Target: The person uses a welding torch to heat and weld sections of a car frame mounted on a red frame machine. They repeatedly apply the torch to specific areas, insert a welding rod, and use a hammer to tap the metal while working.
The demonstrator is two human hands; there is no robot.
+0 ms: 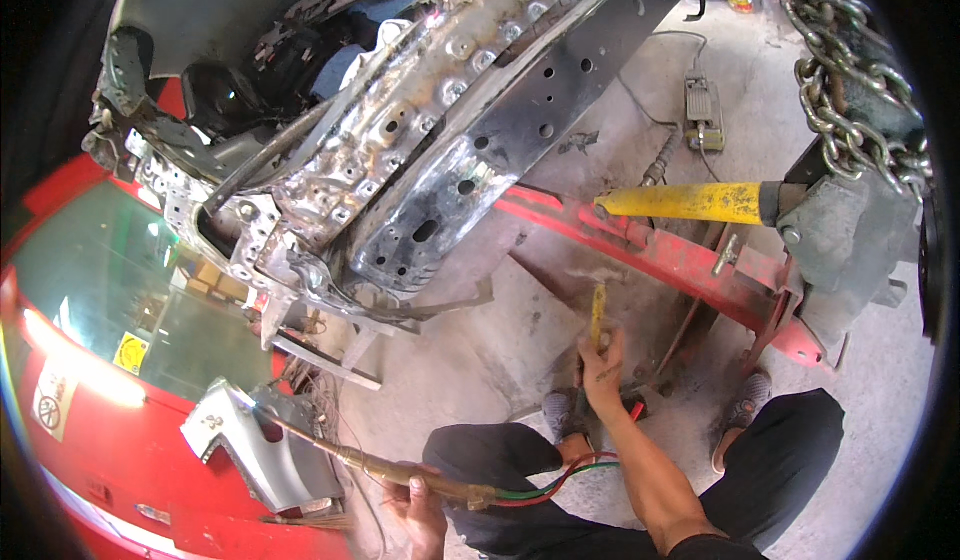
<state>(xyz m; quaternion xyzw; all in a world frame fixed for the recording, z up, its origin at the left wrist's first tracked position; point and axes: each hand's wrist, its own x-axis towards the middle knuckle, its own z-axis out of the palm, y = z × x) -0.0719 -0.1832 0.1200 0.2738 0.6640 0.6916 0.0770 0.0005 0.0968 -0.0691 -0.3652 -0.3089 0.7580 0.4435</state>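
My left hand (pixel 418 512) is wrapped round the brass handle of a gas torch (pixel 400 472). Red and green hoses (pixel 540 495) trail from its rear end toward my legs. The torch's long thin neck points left, its tip in front of a silver bent metal panel (pixel 265 450); a small bright glint shows there, and I cannot tell if it is a flame. Higher up and to the right, my right hand (pixel 603 365) is closed on a narrow yellow tool (pixel 599 310) that sticks up past the fingers. Its exact kind is unclear.
A stripped car body (pixel 400 130) with bare, welded metal fills the upper left. Beyond my right hand lie a red steel frame arm (pixel 660 260) with a yellow cylinder (pixel 690 202), heavy chains (pixel 850 70) and a grey foot pedal (pixel 703 110). A red vehicle (pixel 120 470) stands left.
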